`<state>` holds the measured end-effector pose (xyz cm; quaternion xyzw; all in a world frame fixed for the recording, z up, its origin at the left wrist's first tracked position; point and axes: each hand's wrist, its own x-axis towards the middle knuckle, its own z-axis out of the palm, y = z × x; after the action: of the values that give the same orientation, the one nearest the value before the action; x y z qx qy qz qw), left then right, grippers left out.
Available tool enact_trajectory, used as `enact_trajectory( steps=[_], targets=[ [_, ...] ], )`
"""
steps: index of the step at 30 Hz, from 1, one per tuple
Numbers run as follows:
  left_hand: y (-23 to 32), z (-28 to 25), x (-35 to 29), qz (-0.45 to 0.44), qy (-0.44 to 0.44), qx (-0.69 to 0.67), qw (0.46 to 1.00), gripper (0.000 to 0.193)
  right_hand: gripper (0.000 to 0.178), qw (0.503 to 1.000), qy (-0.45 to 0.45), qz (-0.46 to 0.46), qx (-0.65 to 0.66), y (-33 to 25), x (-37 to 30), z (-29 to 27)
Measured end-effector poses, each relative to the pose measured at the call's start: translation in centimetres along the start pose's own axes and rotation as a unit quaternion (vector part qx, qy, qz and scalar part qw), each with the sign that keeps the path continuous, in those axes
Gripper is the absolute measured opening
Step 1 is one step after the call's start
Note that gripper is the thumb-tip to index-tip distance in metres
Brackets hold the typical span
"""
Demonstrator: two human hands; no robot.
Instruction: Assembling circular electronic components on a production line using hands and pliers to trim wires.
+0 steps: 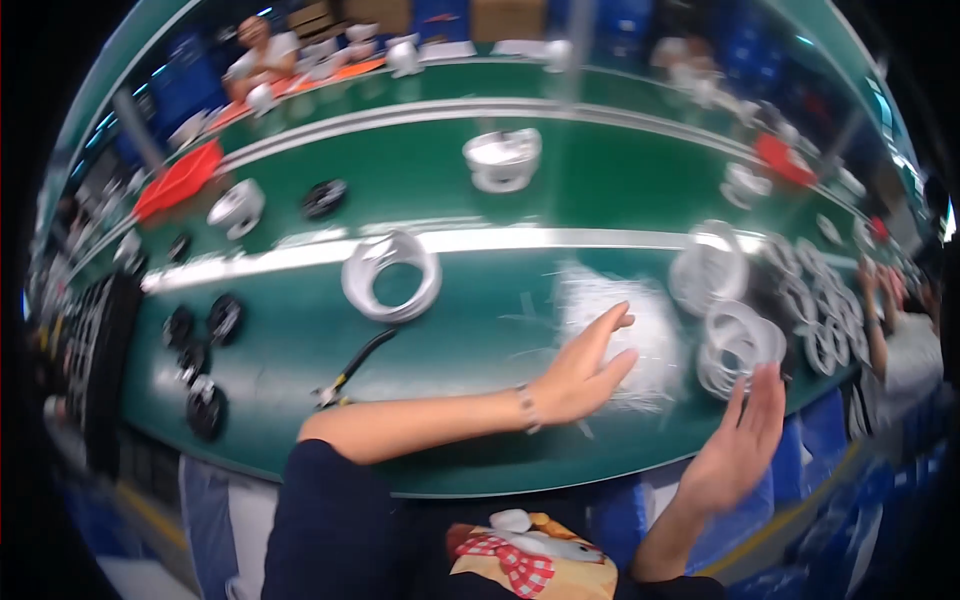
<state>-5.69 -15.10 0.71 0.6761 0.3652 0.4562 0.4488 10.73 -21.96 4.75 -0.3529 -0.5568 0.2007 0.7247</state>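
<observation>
My left hand (588, 372) reaches across the worktable with its thumb apart from the outstretched fingers, holding nothing. Beneath and beside it lies a loose pile of thin white strips (645, 345). At the right, my right hand (738, 445) is raised, fingers stretched out and free of any object. Its fingertips overlap a stack of white plastic rings (728, 345) in the picture; whether they touch cannot be made out. A pair of pliers (362, 358) with black and yellow handles lies partly behind my left forearm.
One white ring-shaped housing (392, 275) sits left of centre, with several black round parts (207, 408) further left. More white rings (710, 268) stand at the right. Behind runs a green conveyor (400, 190) carrying a white housing (502, 160). Other people sit across and at the right.
</observation>
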Motion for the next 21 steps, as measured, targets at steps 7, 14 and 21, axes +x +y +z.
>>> enact_trajectory(
  steps=[7, 14, 21],
  targets=[
    [3.1, -8.8, -20.5, -0.025, 0.251, -0.027, 0.967, 0.054, 0.045, 0.871, -0.434, 0.149, 0.176, -8.9, -3.7, 8.6],
    [1.0, -6.5, -37.4, -0.037, 0.616, 0.081, 0.782, 0.055, 0.032, 0.650, -0.737, 0.183, -0.016, -20.2, -4.1, 20.3],
    [-2.1, -10.5, -63.1, -0.291, 0.764, 0.399, 0.416, 0.034, 0.047, 0.656, -0.597, 0.117, 0.447, -11.5, -17.5, 24.8]
  ],
)
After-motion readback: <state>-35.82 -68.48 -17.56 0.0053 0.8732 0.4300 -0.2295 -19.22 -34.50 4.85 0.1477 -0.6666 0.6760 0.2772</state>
